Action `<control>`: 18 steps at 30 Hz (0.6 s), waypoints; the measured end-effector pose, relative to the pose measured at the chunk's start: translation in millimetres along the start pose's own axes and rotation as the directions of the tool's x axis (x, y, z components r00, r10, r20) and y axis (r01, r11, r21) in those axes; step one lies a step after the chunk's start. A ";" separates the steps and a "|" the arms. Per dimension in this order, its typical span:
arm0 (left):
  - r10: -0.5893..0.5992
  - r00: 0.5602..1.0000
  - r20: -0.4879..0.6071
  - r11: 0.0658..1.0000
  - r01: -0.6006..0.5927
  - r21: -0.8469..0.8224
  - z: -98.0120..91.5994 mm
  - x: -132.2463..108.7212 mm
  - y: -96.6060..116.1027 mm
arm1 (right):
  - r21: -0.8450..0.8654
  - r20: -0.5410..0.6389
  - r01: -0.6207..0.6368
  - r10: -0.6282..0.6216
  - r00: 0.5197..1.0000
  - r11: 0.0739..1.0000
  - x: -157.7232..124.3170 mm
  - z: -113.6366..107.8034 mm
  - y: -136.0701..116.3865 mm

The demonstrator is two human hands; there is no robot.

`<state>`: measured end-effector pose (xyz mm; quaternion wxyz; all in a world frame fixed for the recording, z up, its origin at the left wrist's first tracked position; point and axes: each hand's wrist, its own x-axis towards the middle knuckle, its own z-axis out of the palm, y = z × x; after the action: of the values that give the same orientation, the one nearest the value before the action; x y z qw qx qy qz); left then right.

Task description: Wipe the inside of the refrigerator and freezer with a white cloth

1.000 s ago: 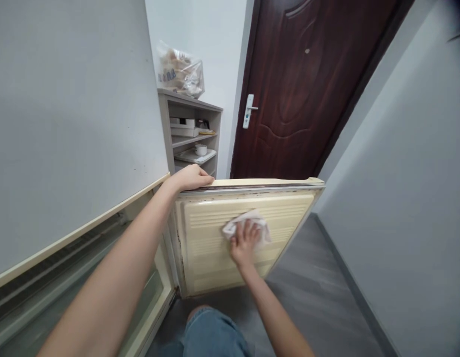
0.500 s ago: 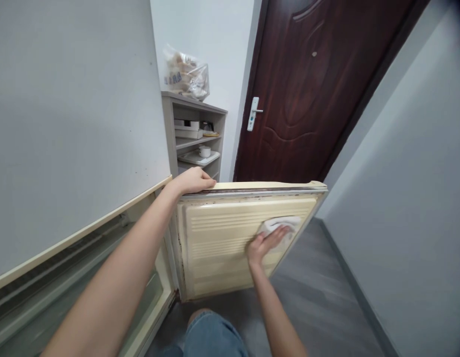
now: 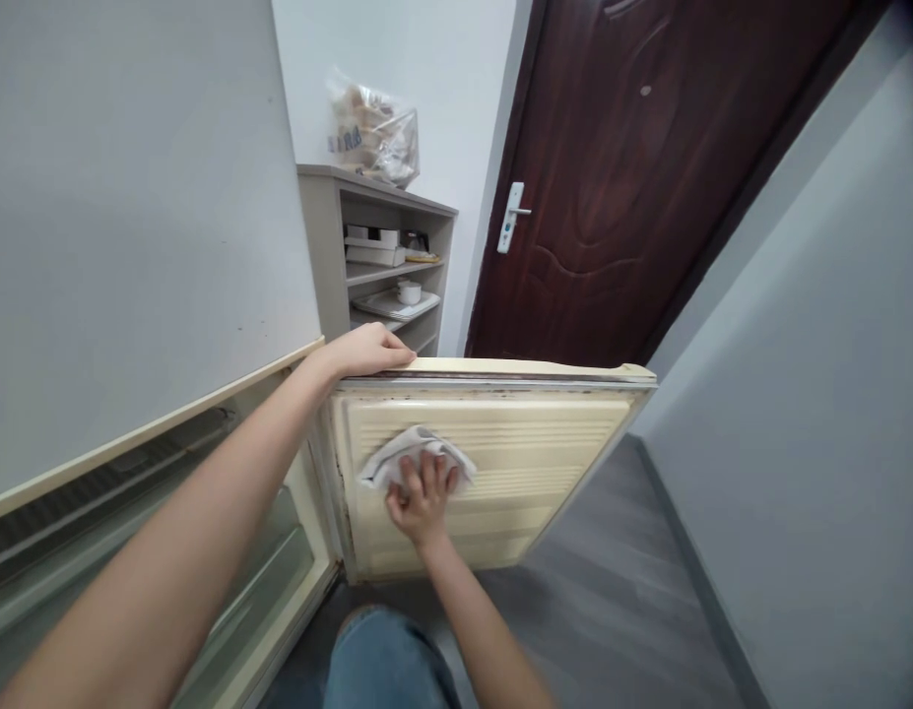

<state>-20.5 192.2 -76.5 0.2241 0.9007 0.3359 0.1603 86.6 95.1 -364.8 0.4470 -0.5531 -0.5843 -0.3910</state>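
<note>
A cream-coloured fridge door (image 3: 515, 492) stands swung open, its ribbed inner panel facing me. My left hand (image 3: 367, 350) is closed over the door's top edge near the hinge side, fingertips on the far side. On the left part of the inner panel, my right hand (image 3: 423, 492) presses a white cloth (image 3: 416, 448) flat, its fingers bent and slightly spread over it. Dark stains run along the door's seal (image 3: 426, 394). To the left, the fridge compartment (image 3: 286, 522) is open, with a clear drawer front partly hidden by my left forearm.
Behind the door, a grey shelf unit (image 3: 319, 246) holds boxes, a tray and a white cup (image 3: 409, 292). A plastic bag (image 3: 374, 133) sits on top. A dark red door (image 3: 589, 197) is at the back; a wall (image 3: 811, 394) bounds the right. My knee (image 3: 389, 660) is below.
My right hand has slid the cloth from the right side of the inner panel to its left side. My left hand keeps its hold on the top edge. The view has shifted slightly.
</note>
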 end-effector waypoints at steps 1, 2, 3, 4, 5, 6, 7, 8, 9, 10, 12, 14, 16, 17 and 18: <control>0.003 1.000 -0.002 1.000 -0.003 0.008 -0.2 0.4 0.1 | -0.034 -0.021 -0.030 0.029 0.999 0.999 0.0 -7.5 20.9; 0.005 1.000 -0.002 1.000 -0.005 0.014 -0.3 0.8 0.1 | -0.063 -0.039 -0.061 0.059 0.997 0.996 -0.3 -15.5 43.2; 0.005 1.000 0.000 1.000 -0.005 0.018 -0.3 1.0 0.1 | -0.087 -0.053 -0.098 0.094 0.994 0.991 -0.7 -24.0 66.0; 0.004 1.000 0.000 1.000 -0.004 0.021 -0.2 1.1 0.0 | -0.102 -0.073 -0.132 0.125 0.990 0.986 -0.8 -32.7 88.7; 0.002 1.000 0.001 1.000 -0.002 0.021 -0.1 1.1 -0.1 | -0.103 -0.108 -0.172 0.161 0.981 0.980 -0.5 -41.3 110.6; 0.003 1.000 0.002 1.000 -0.003 0.021 0.1 1.0 -0.3 | -0.094 -0.154 -0.211 0.195 0.969 0.973 0.5 -49.6 131.0; 0.005 1.000 0.002 1.000 -0.005 0.020 0.3 0.8 -0.6 | -0.092 -0.196 -0.259 0.237 0.952 0.962 2.0 -57.4 149.1; 0.008 1.000 0.000 1.000 -0.008 0.018 0.5 0.6 -0.9 | -0.090 -0.229 -0.324 0.297 0.927 0.942 4.2 -64.5 164.5; 0.012 1.000 -0.002 1.000 -0.012 0.016 0.6 0.4 -1.3 | -0.081 -0.266 -0.383 0.351 0.898 0.920 6.6 -70.6 176.8; 0.015 1.000 -0.006 1.000 -0.015 0.012 0.8 0.2 -1.7 | -0.068 -0.293 -0.427 0.391 0.873 0.902 9.2 -75.5 185.5; 0.022 1.000 -0.015 1.000 -0.022 -0.004 1.3 0.0 -2.6 | -0.042 -0.311 -0.466 0.432 0.847 0.884 13.8 -81.2 192.1; 0.041 0.999 -0.021 0.999 -0.041 -0.016 1.7 -0.2 -3.2 | -0.039 -0.291 -0.459 0.430 0.855 0.887 16.9 -80.9 184.4; 0.057 0.998 -0.025 0.998 -0.057 -0.021 2.0 -0.7 -3.2 | -0.055 -0.256 -0.436 0.409 0.876 0.898 18.4 -74.3 163.9; 0.058 0.998 -0.027 0.998 -0.059 -0.023 2.1 -1.2 -2.9 | -0.059 -0.239 -0.416 0.392 0.888 0.907 18.6 -68.9 149.2; 0.056 0.998 -0.031 0.998 -0.057 -0.026 2.2 -1.9 -2.5 | -0.060 -0.214 -0.387 0.367 0.905 0.920 18.3 -62.2 131.8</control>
<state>-22.3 192.0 -79.9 0.2266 0.9041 0.3116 0.1846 223.6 52.2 -334.0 0.5419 -0.6355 -0.3982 -0.3794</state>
